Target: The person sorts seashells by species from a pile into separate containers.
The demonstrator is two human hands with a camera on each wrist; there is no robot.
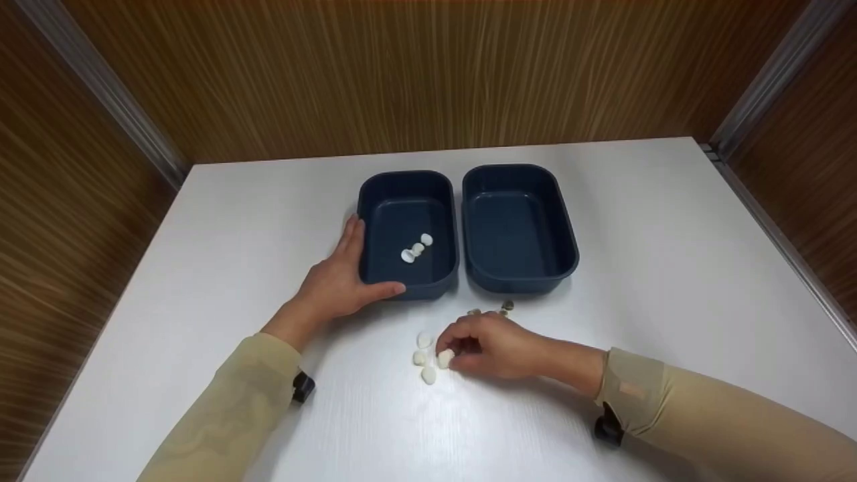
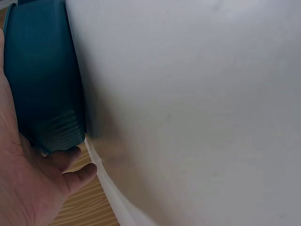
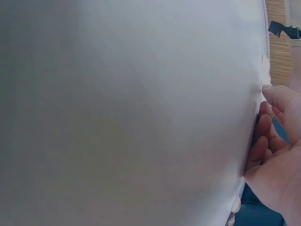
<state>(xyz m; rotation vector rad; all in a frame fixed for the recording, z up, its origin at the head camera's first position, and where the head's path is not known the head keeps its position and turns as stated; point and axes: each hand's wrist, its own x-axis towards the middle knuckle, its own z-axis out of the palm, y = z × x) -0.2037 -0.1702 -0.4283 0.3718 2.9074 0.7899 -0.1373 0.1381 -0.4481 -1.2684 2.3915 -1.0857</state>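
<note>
My left hand (image 1: 333, 284) rests against the near left corner of the left dark blue bin (image 1: 369, 175), straight fingers along its outer side and thumb over the front rim. In the left wrist view, that hand lies along the bin's outer wall (image 2: 42, 75). Several small white shells lie inside the bin, among them a white shell (image 1: 426, 239). Low over the table, my right hand (image 1: 502, 345) pinches another white shell (image 1: 446, 359) between thumb and fingertips. Just left of it lie loose white shells, one a rounded shell (image 1: 428, 375).
A second dark blue bin (image 1: 572, 258) stands close to the right of the first, nothing seen inside it. Between it and my right hand lie a few small darker shells (image 1: 507, 305), partly hidden by the hand. Wood-grain panels (image 1: 428, 80) border the white table (image 1: 669, 288).
</note>
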